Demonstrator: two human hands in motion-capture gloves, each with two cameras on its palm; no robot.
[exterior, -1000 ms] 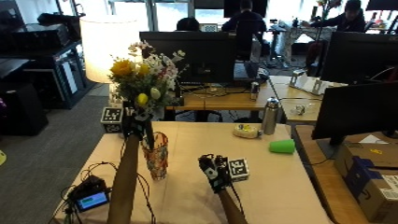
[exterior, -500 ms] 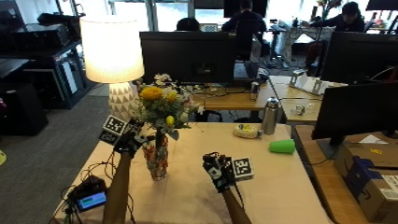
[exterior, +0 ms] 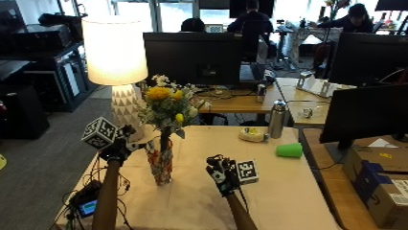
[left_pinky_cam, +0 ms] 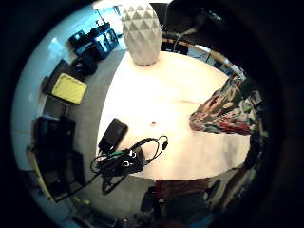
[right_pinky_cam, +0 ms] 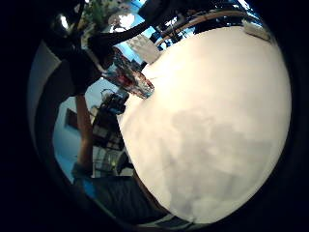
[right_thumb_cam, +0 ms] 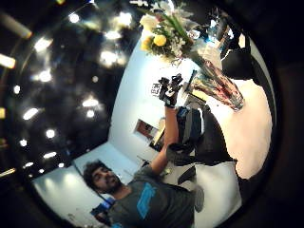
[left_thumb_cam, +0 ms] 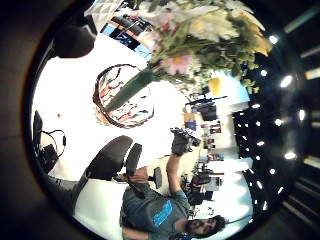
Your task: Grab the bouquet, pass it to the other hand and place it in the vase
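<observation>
The bouquet [exterior: 167,106] of yellow and white flowers stands with its stems in the patterned glass vase [exterior: 161,166] on the pale table [exterior: 280,191]. My left hand [exterior: 119,147] is raised to the left of the vase, apart from the stems, with its fingers relaxed. My right hand [exterior: 221,173] hovers over the table to the right of the vase and holds nothing. The left thumb side palm view shows the green stems [left_thumb_cam: 131,86] going down into the vase's rim [left_thumb_cam: 100,85]. In the right thumb side palm view the left hand [right_thumb_cam: 168,90] is beside the bouquet [right_thumb_cam: 164,28].
A lit lamp [exterior: 115,62] stands at the table's back left. A green cup [exterior: 289,150], a metal bottle [exterior: 277,120] and a small yellow and white item [exterior: 253,135] are at the back right. A phone with cables [exterior: 86,206] lies at the front left corner.
My left hand brought the bouquet down from high above the vase and into it, then let go and drew off to the left. The right hand stayed about where it was.
</observation>
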